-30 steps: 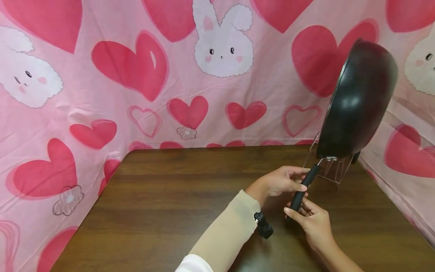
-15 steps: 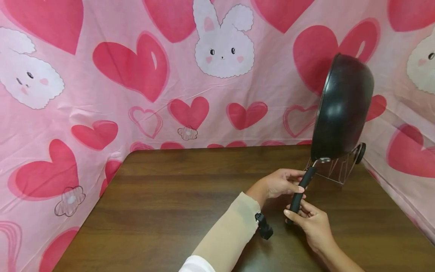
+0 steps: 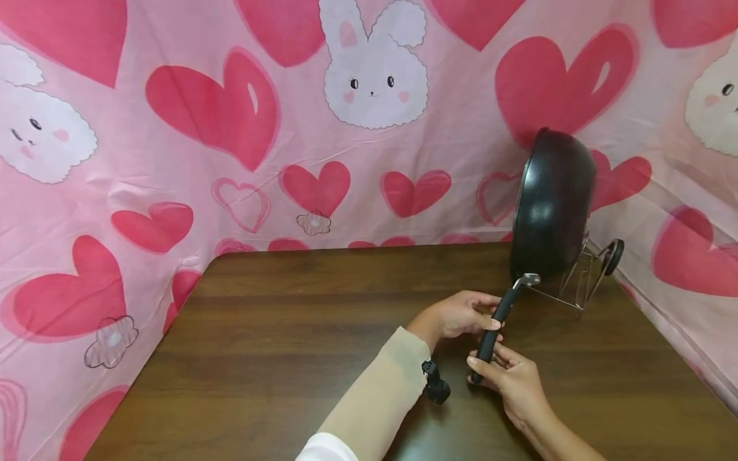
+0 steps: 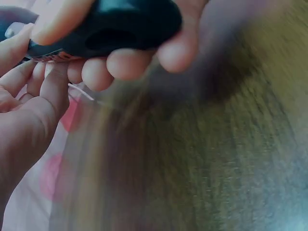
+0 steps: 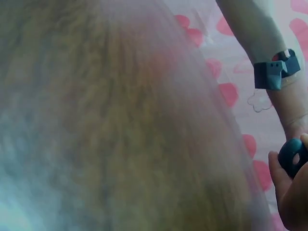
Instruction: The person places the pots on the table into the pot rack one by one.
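Observation:
A deep black wok (image 3: 550,205) is held up on its side at the right, its outer wall showing in the head view and its inside hidden. Its black handle (image 3: 497,323) slants down toward the person. The left hand (image 3: 461,314) grips this handle on its upper half, thumb across the near side. Lower down, the right hand (image 3: 510,378) pinches the handle near its end between thumb and fingers. The handle's end (image 5: 288,156), with a hang hole, shows at the right edge of the right wrist view. Curled fingers surround the dark handle (image 4: 130,29) in the left wrist view.
A wire rack (image 3: 582,288) stands behind the wok at the back right of the brown wooden table (image 3: 300,333), partly hidden. A black round piece (image 3: 614,257) is at its right side. Pink heart-printed cloth (image 3: 369,153) hangs behind and at both sides.
The wok has moved left and down, with both hands shifting slightly left while keeping their grip. More of the wire rack and its black round piece now shows.

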Action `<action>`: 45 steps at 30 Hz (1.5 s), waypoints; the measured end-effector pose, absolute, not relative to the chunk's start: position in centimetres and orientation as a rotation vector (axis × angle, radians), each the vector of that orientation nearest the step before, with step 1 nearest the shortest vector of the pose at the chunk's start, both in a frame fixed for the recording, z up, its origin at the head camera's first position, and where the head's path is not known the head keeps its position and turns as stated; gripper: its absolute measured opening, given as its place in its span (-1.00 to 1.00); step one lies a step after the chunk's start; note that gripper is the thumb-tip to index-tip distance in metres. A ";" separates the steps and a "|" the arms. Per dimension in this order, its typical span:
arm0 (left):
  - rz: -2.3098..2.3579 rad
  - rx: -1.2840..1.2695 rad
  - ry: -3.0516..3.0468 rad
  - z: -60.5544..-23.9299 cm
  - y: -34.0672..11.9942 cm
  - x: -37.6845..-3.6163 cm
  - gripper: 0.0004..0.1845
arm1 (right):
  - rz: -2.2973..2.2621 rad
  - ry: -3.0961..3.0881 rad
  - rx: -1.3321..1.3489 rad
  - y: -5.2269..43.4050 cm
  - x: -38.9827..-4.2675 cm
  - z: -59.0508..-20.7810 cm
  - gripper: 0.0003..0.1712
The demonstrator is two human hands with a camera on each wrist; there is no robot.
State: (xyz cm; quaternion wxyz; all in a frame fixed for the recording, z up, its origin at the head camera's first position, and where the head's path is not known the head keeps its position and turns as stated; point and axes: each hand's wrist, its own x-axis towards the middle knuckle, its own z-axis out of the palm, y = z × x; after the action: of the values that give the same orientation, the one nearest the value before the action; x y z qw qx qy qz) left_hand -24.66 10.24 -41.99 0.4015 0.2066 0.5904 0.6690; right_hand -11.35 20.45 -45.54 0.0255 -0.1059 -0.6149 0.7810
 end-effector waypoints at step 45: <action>1.636 0.482 1.743 -43.3 10.5 -24.3 -0.54 | 2.236 -2.317 -0.410 20.6 -13.7 -45.7 -0.52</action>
State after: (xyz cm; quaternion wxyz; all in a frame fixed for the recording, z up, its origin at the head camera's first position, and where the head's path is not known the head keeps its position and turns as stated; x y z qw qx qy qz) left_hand -24.32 10.47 -43.33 0.3446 0.1854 0.6710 0.6298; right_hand -13.66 20.59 -45.70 -0.0521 -0.1262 -0.7128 0.6880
